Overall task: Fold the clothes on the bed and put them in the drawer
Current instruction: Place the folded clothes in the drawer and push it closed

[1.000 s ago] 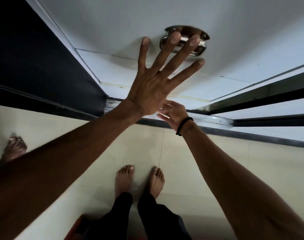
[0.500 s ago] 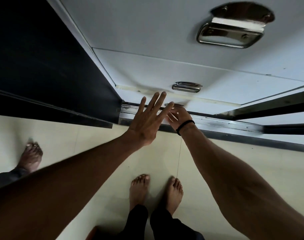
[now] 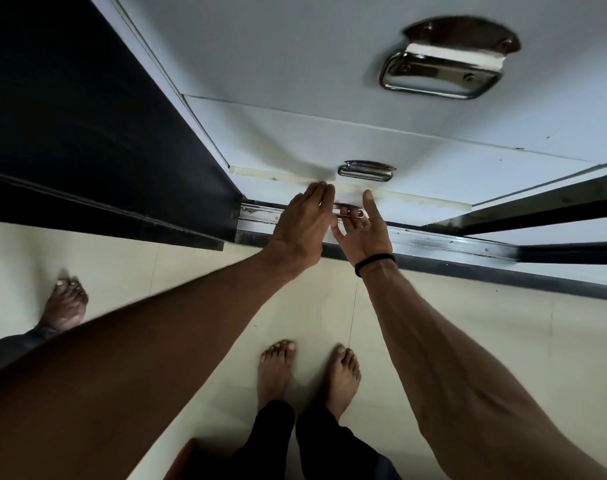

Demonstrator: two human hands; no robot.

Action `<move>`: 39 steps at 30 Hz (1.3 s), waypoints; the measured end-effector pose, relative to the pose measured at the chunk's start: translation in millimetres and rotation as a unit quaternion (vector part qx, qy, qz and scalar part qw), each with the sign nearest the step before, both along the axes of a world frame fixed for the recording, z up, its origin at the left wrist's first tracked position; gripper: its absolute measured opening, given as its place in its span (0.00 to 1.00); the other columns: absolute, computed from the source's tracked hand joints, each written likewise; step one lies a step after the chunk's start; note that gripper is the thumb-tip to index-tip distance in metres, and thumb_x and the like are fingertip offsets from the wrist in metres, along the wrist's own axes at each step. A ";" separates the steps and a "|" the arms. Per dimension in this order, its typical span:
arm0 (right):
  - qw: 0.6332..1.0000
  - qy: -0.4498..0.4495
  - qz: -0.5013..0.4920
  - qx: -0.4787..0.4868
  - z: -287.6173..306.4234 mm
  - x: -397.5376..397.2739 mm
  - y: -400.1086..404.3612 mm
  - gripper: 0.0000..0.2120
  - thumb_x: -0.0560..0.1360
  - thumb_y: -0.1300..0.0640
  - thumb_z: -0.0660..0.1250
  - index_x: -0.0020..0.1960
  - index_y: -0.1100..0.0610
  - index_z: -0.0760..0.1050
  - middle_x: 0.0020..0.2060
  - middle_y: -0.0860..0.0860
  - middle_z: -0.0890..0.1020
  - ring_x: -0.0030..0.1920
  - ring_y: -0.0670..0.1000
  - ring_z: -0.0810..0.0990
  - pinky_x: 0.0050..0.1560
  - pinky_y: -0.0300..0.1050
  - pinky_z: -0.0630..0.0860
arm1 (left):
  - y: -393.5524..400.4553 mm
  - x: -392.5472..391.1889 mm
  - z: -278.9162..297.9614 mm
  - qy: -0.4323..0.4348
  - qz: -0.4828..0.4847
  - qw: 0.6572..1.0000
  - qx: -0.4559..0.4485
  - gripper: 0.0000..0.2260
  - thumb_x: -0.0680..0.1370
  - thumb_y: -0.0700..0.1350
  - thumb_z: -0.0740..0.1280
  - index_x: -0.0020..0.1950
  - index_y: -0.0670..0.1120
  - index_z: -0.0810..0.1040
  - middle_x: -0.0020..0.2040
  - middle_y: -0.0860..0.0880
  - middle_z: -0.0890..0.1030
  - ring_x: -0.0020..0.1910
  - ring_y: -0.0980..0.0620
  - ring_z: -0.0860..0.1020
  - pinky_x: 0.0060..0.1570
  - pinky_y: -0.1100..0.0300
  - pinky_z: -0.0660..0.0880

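Glossy polished-metal handles, matt smooth white drawer fronts, scuffed metal floor rail, smooth cream tile floor.

Three drawer fronts stand one above the other. The top handle is above the middle handle. Both hands meet at the lowest handle, the left hand just beside the right hand. Two feet stand on the floor before the drawers; another foot is far left.

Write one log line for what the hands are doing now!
left hand: at lowest handle | right hand: fingers on it | drawers: shut | clothes: none seen
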State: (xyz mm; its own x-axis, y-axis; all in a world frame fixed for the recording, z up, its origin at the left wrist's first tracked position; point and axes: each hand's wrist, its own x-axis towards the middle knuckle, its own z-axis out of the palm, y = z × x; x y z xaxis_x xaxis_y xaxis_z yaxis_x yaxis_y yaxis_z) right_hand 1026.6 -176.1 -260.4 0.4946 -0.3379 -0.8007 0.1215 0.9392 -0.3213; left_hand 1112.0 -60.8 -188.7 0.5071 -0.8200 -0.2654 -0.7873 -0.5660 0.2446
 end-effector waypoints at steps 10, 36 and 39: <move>0.988 0.149 0.024 0.031 11.8 -51.7 54.5 0.25 0.64 0.38 0.82 0.45 0.55 0.75 0.35 0.49 0.74 0.44 0.51 0.78 0.63 0.49 0.78 | 50.3 -84.4 13.4 -0.012 -0.027 0.988 0.150 0.47 0.74 0.49 0.76 0.80 0.32 0.51 0.79 0.33 0.59 0.80 0.37 0.59 0.79 0.48 0.59; 0.970 0.232 0.079 0.007 217.8 -210.9 70.0 0.18 0.74 0.47 0.77 0.58 0.56 0.80 0.45 0.53 0.84 0.43 0.54 0.82 0.46 0.47 0.79 | 38.3 -139.5 187.3 0.215 -0.004 0.962 0.166 0.22 0.80 0.49 0.68 0.74 0.49 0.70 0.67 0.44 0.78 0.68 0.43 0.74 0.65 0.53 0.71; 0.973 0.231 0.017 0.007 248.0 -243.9 60.6 0.18 0.74 0.47 0.77 0.57 0.56 0.81 0.46 0.54 0.84 0.42 0.53 0.82 0.44 0.47 0.79 | 1.9 -163.0 219.8 0.218 -0.044 0.962 0.160 0.22 0.80 0.49 0.66 0.74 0.48 0.71 0.67 0.43 0.79 0.66 0.42 0.76 0.66 0.52 0.73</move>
